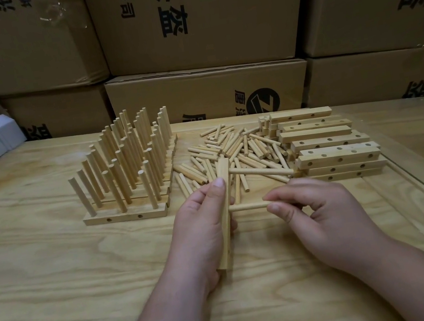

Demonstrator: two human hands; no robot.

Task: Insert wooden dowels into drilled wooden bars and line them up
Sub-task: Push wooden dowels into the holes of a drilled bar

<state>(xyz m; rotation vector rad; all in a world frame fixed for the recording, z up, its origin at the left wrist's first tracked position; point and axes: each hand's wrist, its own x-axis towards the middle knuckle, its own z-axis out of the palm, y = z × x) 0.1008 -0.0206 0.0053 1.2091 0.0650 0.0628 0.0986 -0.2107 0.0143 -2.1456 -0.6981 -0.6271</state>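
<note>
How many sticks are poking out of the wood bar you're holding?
2: one upper pale round wooden dowel near the square drilled wooden bar's top, one lower dowel pinched by right-hand fingers.

The left hand (200,217) grips a drilled wooden bar (225,213) held lengthwise away from the person, one dowel (261,171) already sticking out of its far end to the right. The right hand (322,212) pinches a second dowel (247,206) whose tip meets the bar's side. Behind them on the wooden table (58,281) sit finished bars with upright dowels (126,168), a loose dowel pile (231,149) and stacked drilled bars (325,145), backed by cardboard boxes (197,23).
</note>
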